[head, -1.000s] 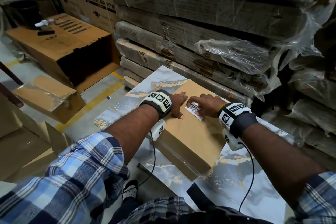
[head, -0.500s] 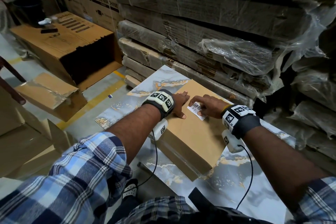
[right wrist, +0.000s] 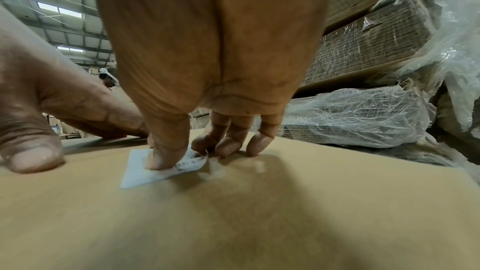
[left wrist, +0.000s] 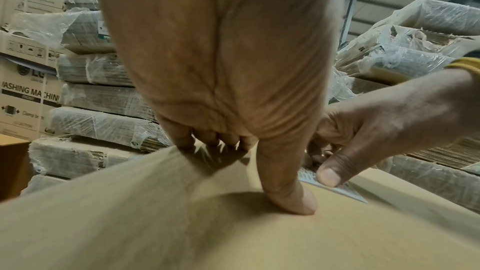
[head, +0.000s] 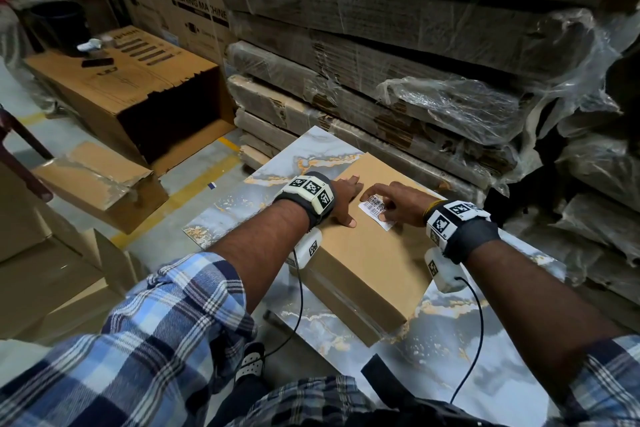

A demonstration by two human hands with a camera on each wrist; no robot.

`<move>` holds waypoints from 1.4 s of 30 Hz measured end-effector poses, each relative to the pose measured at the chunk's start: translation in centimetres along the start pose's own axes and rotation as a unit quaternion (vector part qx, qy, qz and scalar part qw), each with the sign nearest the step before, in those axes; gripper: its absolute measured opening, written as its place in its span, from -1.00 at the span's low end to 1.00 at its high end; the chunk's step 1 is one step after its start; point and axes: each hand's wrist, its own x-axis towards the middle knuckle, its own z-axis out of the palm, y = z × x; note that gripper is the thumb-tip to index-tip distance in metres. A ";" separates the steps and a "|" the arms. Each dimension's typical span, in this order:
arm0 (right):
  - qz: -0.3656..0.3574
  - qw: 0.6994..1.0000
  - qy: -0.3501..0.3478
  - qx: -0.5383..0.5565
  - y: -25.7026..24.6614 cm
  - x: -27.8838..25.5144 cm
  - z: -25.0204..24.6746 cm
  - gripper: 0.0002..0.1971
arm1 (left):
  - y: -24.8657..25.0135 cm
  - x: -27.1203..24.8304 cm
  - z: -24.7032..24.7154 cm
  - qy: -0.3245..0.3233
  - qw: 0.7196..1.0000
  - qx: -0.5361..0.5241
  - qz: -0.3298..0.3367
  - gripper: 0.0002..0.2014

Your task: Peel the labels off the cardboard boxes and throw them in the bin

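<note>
A flat brown cardboard box [head: 367,260] lies on a marble-patterned tabletop [head: 485,357]. A white barcode label [head: 372,206] is stuck near the box's far end. My left hand [head: 353,199] lies to the left of the label, with straight fingers and the thumb [left wrist: 293,198] pressing on the box lid [left wrist: 233,233]. My right hand [head: 388,210] is on the label. In the right wrist view the thumb [right wrist: 161,159] presses on the label [right wrist: 137,174]. The label's far right edge curls up against the fingers [right wrist: 221,147], so it is pinched between them and the thumb.
Plastic-wrapped stacks of flat cardboard [head: 381,87] rise right behind the table. On the floor to the left lie a large opened carton [head: 131,87] and a torn smaller box [head: 100,184]. A dark bucket [head: 57,24] stands at the far left. More boxes [head: 41,281] sit near my left side.
Both hands stay on the box. The right hand's fingers have shifted slightly along the label. The left hand keeps pressing beside it.
</note>
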 end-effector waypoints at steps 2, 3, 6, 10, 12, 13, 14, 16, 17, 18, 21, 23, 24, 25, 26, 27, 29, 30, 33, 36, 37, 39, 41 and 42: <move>-0.001 1.000 0.000 0.004 0.1 0.1 0.0 -0.53 | 0.0 -0.1 0.0 0.001 1.000 0.002 0.000 0.02; -0.003 1.000 0.000 0.006 0.1 0.1 0.1 -0.54 | 0.0 -0.1 -0.1 -0.001 1.000 0.003 0.003 0.02; -0.003 1.000 0.005 0.011 0.3 0.2 0.2 -0.51 | -0.1 0.0 0.0 -0.007 1.000 0.000 0.004 0.03; -0.003 1.000 0.007 0.012 0.3 0.1 0.2 -0.55 | -0.2 0.1 0.0 -0.007 1.000 -0.001 0.005 0.03; -0.003 1.000 0.005 0.012 0.3 0.1 0.1 -0.58 | -0.2 0.1 0.0 -0.007 1.000 -0.002 0.007 0.03; -0.002 1.000 0.005 0.010 0.3 0.0 0.1 -0.55 | -0.2 0.1 0.0 -0.007 1.000 -0.002 0.007 0.03; -0.001 1.000 0.005 0.009 0.3 0.0 0.1 -0.52 | -0.3 0.2 0.0 -0.007 1.000 -0.003 0.007 0.04; 0.001 1.000 0.003 0.009 0.2 0.0 0.0 -0.48 | -0.3 0.2 0.0 -0.007 1.000 -0.003 0.007 0.04; 0.001 1.000 0.001 0.010 0.2 0.0 0.0 -0.49 | -0.3 0.2 0.1 -0.007 1.000 -0.002 0.007 0.04; 0.001 1.000 0.000 0.010 0.1 0.0 0.0 -0.51 | -0.3 0.1 0.1 -0.007 1.000 -0.002 0.006 0.04; 0.002 1.000 -0.001 0.014 0.0 -0.1 0.0 -0.51 | -0.3 0.1 0.0 -0.004 1.000 -0.005 0.003 0.04; 0.006 1.000 -0.001 0.014 0.0 -0.2 0.0 -0.49 | -0.1 0.0 0.0 -0.002 1.000 -0.003 -0.001 0.04; 0.007 1.000 0.000 0.012 0.0 -0.2 0.0 -0.48 | 0.1 0.0 0.0 0.000 1.000 -0.002 -0.003 0.04; 0.009 1.000 0.000 0.011 0.0 -0.2 0.1 -0.47 | 0.3 -0.1 0.0 0.002 1.000 -0.001 -0.006 0.03; 0.011 1.000 0.000 0.010 0.0 -0.3 0.1 -0.47 | 0.6 -0.2 0.0 0.005 1.000 0.002 -0.012 0.02; 0.014 1.000 0.001 0.010 -0.1 -0.3 0.1 -0.47 | 1.0 -0.4 0.0 0.008 1.000 0.005 -0.019 0.00; 0.017 1.000 0.002 0.009 -0.1 -0.4 0.1 -0.47 | 1.5 -0.6 0.1 0.016 0.999 0.013 -0.032 -0.04; 0.018 1.000 0.001 0.008 -0.2 -0.4 0.1 -0.47 | 1.8 -0.8 0.1 0.020 0.999 0.017 -0.040 -0.08; 0.023 1.000 0.011 -0.005 -0.2 -0.5 -0.1 -0.48 | 2.6 -1.8 0.1 0.037 0.997 0.014 -0.073 -0.27; 0.040 0.997 0.043 -0.055 -0.2 -0.9 -0.5 -0.50 | 3.5 -3.2 0.7 0.051 0.993 0.005 -0.102 -0.35; 0.048 0.995 0.051 -0.074 -0.3 -1.1 -0.6 -0.50 | 3.8 -3.6 1.0 0.049 0.993 -0.003 -0.105 -0.25; 0.065 0.994 0.048 -0.077 -0.1 -1.2 -0.6 -0.48 | 4.0 -4.2 1.6 0.031 0.993 -0.017 -0.109 -0.01; 0.078 0.996 0.029 -0.041 0.0 -1.3 -0.7 -0.49 | 4.1 -4.3 1.7 0.013 0.993 -0.016 -0.112 0.12; 0.079 0.996 0.023 -0.025 0.3 -1.4 -0.7 -0.49 | 4.1 -4.2 1.6 0.006 0.994 -0.013 -0.112 0.14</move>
